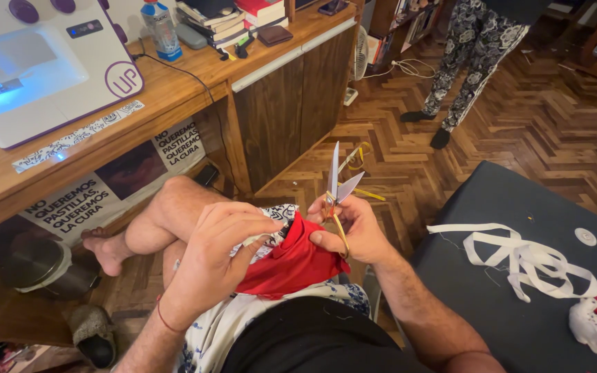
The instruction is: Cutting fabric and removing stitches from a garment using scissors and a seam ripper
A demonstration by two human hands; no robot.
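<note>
**Trimming a red fabric piece on the lap, scissors open**

Closest in: the left hand is pinched shut on the edge of the red fabric, thumb and fingers clamped right where a bit of white and patterned cloth peeks out. The fabric sits bunched on the lap, between both hands. The right hand is wrapped around the gold handles of the scissors, blades pointing up and spread apart in a V, just above the fabric but not biting into it as far as I can tell.

So to me this looks like the moment between snips: cloth held taut, blades ready. I'd say a clean cut calls for tipping the blades down to the pinched edge and keeping those left fingertips out of the way, since they're really close.

Just right of the knee there's a dark table with a tangle of white ribbon and more red scraps at its edge. Further back, a wooden desk carries a white sewing machine with its light on, a water bottle and stacked books. Another person's patterned legs stand on the parquet floor way back.
</note>
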